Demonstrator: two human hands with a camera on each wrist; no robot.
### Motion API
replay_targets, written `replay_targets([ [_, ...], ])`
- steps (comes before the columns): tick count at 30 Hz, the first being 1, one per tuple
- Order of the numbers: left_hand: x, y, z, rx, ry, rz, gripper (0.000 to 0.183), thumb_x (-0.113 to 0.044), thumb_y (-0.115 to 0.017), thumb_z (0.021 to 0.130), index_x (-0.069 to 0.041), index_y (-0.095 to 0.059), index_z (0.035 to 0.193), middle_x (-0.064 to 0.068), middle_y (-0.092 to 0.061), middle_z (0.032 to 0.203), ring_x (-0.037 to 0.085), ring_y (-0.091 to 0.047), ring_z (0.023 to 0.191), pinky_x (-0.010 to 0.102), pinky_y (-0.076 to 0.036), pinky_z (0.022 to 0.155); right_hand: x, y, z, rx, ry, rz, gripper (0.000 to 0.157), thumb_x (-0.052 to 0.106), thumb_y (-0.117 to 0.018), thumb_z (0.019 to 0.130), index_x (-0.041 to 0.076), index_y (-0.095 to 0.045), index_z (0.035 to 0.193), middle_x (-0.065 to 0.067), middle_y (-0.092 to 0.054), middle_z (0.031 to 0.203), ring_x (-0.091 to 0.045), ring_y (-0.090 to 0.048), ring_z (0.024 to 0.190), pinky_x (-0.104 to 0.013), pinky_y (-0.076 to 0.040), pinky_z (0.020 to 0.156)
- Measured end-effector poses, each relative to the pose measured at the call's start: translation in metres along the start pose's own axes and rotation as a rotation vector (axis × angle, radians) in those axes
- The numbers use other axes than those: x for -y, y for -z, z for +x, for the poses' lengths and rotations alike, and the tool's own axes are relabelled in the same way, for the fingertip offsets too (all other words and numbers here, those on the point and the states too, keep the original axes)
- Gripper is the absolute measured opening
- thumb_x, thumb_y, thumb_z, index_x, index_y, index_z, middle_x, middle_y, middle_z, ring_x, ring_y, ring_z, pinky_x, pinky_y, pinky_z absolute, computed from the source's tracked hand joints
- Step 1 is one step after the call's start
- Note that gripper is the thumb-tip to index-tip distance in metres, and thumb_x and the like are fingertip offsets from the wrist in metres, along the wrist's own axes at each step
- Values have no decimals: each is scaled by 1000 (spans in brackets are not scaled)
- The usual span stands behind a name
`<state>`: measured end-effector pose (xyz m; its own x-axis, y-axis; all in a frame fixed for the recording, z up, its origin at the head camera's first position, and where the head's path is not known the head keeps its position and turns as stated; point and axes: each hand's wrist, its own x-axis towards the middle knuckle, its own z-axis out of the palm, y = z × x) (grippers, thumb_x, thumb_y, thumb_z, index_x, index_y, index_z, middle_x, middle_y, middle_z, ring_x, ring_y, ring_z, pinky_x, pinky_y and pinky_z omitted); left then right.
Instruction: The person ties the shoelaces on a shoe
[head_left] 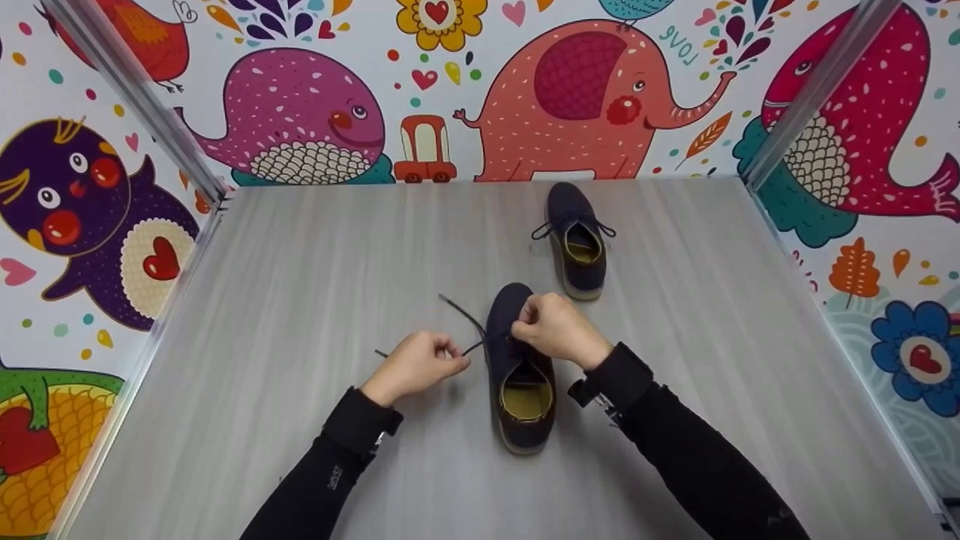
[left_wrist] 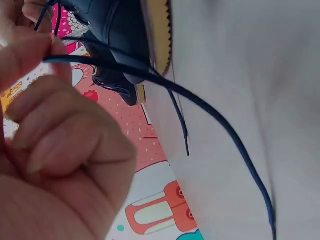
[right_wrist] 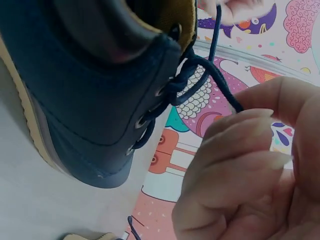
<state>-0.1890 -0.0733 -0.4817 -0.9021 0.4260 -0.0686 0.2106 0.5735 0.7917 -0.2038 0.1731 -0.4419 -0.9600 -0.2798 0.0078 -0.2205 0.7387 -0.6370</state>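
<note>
A dark blue lace-up shoe [head_left: 523, 435] stands on the floor between my hands, toe pointing away, its lining yellowish. My left hand [head_left: 420, 367], left of the shoe, pinches a dark lace [left_wrist: 200, 100] between thumb and fingertips, and the lace's tail hangs past the hand. Over the shoe's front, my right hand [head_left: 559, 330] pinches another stretch of lace [right_wrist: 222, 85] rising from the crossed laces [right_wrist: 181, 87] at the top eyelets. A loose lace end [head_left: 463, 311] lies out to the left of the shoe. The right fingers partly hide the lacing in the head view.
A matching shoe [head_left: 577, 277] stands farther back to the right, its lace tied in a bow. Grey wood-look floor [head_left: 300, 262] surrounds both shoes. Panels printed with cartoon animals [head_left: 570, 105] border the back and sides, with metal posts [head_left: 817, 97] at the corners.
</note>
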Motion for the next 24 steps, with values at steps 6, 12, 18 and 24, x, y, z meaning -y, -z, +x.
replay_targets([
  [6, 11, 11, -13, 29, 39, -31, 16, -27, -73, 89, -14, -69, 81, -8, -49, 65, 10, -45, 58, 27, -37, 56, -4, -1, 2, -4, 4, 34, 19, 12, -67, 83, 12, -58, 66, 3, -54, 65, -14, -49, 59, -29, -41, 57],
  [12, 18, 25, -22, 176, 16, -39, 14, -25, -76, 87, -14, -69, 81, -10, -46, 65, 8, -42, 57, 23, -34, 55, -7, -1, 4, -10, 3, 49, 24, 15, -67, 84, 13, -57, 62, 5, -52, 61, -13, -47, 55, -28, -40, 54],
  [18, 28, 41, -32, 217, 2, -28, 13, -25, -76, 87, -13, -70, 84, -9, -55, 72, 9, -49, 64, 24, -40, 59, -7, 0, 3, -36, 15, 70, 25, 12, -66, 83, 13, -57, 60, 6, -51, 59, -13, -46, 54, -28, -39, 52],
  [24, 32, 53, -42, 265, 29, 0, 16, -31, -74, 89, -17, -70, 82, -9, -59, 72, 10, -51, 65, 27, -41, 59, -7, 2, 5, -82, 36, 79, 26, 10, -68, 82, 14, -57, 59, 7, -49, 58, -13, -46, 54, -28, -38, 54],
])
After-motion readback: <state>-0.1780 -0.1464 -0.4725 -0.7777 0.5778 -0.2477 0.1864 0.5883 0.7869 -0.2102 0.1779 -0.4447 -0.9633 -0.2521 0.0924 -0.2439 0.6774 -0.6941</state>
